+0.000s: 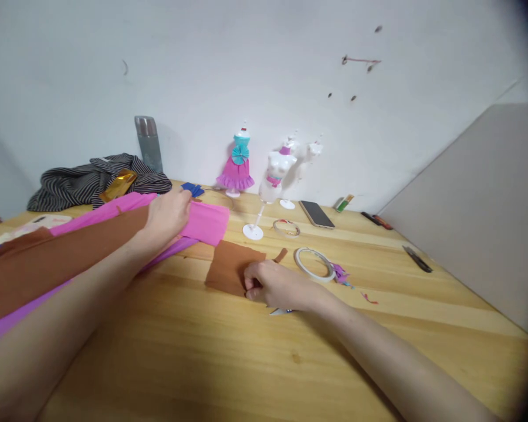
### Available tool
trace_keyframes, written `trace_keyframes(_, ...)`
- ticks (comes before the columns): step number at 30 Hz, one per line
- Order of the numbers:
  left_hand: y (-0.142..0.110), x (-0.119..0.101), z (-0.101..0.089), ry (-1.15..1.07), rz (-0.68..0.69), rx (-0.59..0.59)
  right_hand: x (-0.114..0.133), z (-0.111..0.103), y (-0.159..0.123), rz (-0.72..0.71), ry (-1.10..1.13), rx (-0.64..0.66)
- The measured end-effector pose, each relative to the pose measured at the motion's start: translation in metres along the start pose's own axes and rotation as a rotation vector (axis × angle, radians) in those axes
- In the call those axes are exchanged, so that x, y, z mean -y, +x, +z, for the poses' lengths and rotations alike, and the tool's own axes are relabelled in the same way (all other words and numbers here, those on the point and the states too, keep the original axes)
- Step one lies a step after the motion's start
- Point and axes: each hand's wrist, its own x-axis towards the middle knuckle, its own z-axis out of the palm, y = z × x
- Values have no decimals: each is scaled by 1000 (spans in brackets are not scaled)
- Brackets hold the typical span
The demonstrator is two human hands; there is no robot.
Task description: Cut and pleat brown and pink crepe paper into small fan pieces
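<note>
A small square of brown fabric (229, 266) lies flat on the table. My right hand (275, 284) is over its right side, fingers curled and pinching at the near right edge. To the left, my left hand (169, 214) is closed over a long brown fabric strip (83, 249) and the end of a bright pink cloth (209, 221). What its fingers hold is hidden from me. A scissors blade (281, 312) pokes out from beneath my right hand. Just beyond that hand is a thin brown scrap (280, 255).
Behind stand a bare white mini mannequin (270, 176) and one in a pink skirt (236, 170). Tape rolls (297, 258), a phone (317, 214) and a cutter knife (418, 259) lie to the right. Striped cloth (70, 184) and a flask (148, 143) are at back left.
</note>
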Motion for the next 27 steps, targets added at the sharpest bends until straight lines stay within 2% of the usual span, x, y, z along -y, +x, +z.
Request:
trace_keyframes(2, 2, 12, 2, 72, -45, 40, -2, 2, 2, 14, -26, -25)
trace_keyframes(4, 2, 19, 6, 83, -69, 149, -4, 2, 3, 28, -60, -56)
trace_keyframes(7, -1, 16, 7, 85, -119, 259, -6, 3, 4, 13, -90, -99)
trace_keyframes(8, -2, 11, 4, 84, -135, 239, -7, 2, 5, 2, -98, -108)
trace_keyframes(10, -4, -2, -5, 41, -131, 124, -8, 2, 6, -22, -123, -120)
trace_keyframes(11, -5, -9, -10, -24, -70, 81, -9, 2, 6, -31, -136, -126)
trace_keyframes(12, -7, -17, -14, -119, 16, 99, -9, 1, 7, -40, -146, -131)
trace_keyframes(13, -9, -25, -18, -234, 125, 185, -10, 1, 7, -48, -151, -136)
trace_keyframes(16, -22, -48, -20, -509, 474, 617, -12, -1, 7, -75, -163, -145)
trace_keyframes(18, -33, -59, -14, -485, 579, 691, -13, -2, 6, -96, -173, -150)
trace_keyframes(20, -42, -66, -6, -448, 612, 693, -14, -3, 5, -109, -180, -152)
trace_keyframes(23, -49, -69, 4, -473, 557, 690, -14, -2, 4, -108, -179, -150)
trace_keyframes(27, -48, -67, 6, -490, 510, 704, -15, -4, 3, -114, -128, -112)
